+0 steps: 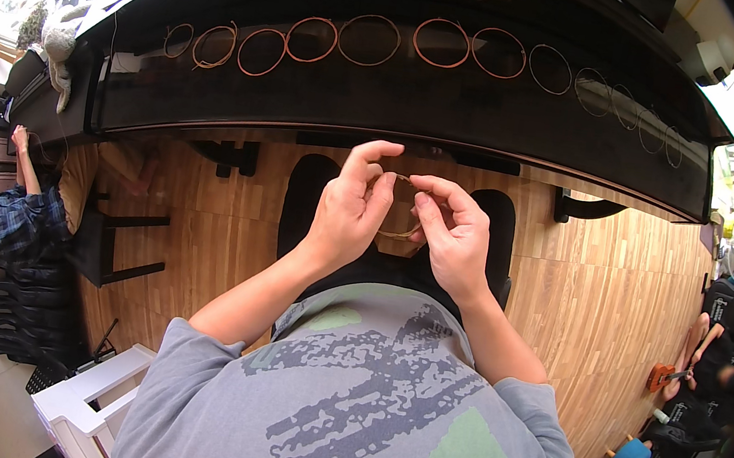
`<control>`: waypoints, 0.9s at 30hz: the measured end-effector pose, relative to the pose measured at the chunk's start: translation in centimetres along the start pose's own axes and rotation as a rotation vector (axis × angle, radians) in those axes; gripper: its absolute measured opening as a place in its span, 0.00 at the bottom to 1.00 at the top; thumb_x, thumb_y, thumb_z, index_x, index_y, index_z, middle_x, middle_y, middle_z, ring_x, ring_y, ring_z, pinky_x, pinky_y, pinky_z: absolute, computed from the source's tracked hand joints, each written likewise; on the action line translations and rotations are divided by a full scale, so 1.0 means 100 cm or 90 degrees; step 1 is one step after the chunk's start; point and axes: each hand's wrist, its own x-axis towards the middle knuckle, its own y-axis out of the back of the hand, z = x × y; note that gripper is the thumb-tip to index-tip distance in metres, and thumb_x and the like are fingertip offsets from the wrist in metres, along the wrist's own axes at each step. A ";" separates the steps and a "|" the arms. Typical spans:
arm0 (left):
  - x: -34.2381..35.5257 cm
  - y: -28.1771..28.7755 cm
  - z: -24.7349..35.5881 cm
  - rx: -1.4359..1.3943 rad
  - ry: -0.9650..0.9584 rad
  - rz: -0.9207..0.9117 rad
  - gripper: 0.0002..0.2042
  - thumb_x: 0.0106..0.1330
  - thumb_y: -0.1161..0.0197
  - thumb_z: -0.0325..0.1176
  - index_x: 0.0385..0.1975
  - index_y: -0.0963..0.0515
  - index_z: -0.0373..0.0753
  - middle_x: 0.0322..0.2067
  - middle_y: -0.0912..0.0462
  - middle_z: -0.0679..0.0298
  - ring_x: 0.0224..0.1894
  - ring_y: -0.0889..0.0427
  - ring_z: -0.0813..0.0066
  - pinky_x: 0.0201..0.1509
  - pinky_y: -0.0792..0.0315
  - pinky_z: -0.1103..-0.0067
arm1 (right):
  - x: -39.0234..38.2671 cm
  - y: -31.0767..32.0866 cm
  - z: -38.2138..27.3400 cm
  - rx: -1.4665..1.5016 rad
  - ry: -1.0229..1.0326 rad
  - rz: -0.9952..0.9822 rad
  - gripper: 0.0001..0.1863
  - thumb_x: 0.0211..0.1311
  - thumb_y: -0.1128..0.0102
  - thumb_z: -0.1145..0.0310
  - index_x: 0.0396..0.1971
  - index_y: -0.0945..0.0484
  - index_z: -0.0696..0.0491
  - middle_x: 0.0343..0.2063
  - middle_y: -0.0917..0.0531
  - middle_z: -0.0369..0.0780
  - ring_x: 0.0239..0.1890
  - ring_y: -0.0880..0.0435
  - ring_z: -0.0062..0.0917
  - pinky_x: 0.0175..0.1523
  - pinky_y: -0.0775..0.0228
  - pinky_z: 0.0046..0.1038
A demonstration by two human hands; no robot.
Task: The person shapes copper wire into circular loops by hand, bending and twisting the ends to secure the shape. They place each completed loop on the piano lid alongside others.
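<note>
Centrally in the head view, a thin wire coil (pixel 398 235) hangs between the two hands, above the wooden floor (pixel 582 285) and in front of the black glossy panel (pixel 528 130). It is a narrow, dull golden-brown ring, roughly round, with its middle open; both sides are partly covered by fingers. The left hand (pixel 347 212) has its thumb against the ring's upper left side, closed toward the curled fingers behind, while the index finger arches up, standing apart from the thumb. The right hand (pixel 454 241) keeps thumb and index finger narrowly pinched at the upper right of the ring, the other fingers bent; their exact contact is hidden. Beyond, similar coils (pixel 438 65) lie in a row along the panel, some copper-coloured, others greyish.
</note>
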 end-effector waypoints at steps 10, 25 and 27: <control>-0.002 0.012 -0.009 -0.050 0.009 -0.080 0.10 0.67 0.47 0.24 0.47 0.34 0.34 0.24 0.21 0.61 0.28 0.19 0.75 0.33 0.27 0.82 | 0.005 0.018 0.003 0.144 0.012 -0.088 0.10 0.67 0.45 0.70 0.44 0.22 0.58 0.29 0.19 0.34 0.30 0.22 0.13 0.37 0.27 0.17; -0.006 0.019 -0.003 -0.361 0.117 -0.252 0.09 0.64 0.38 0.25 0.39 0.31 0.36 0.25 0.20 0.67 0.28 0.22 0.87 0.30 0.31 0.88 | 0.026 0.040 -0.008 0.149 -0.159 -0.332 0.08 0.63 0.40 0.68 0.35 0.22 0.58 0.28 0.19 0.34 0.31 0.23 0.15 0.39 0.29 0.18; -0.003 0.021 -0.004 -0.351 0.148 -0.247 0.11 0.63 0.37 0.26 0.41 0.32 0.36 0.24 0.22 0.69 0.27 0.24 0.88 0.30 0.32 0.89 | 0.027 0.038 -0.012 0.094 -0.117 -0.287 0.08 0.64 0.40 0.68 0.34 0.22 0.58 0.28 0.20 0.33 0.31 0.24 0.14 0.38 0.30 0.18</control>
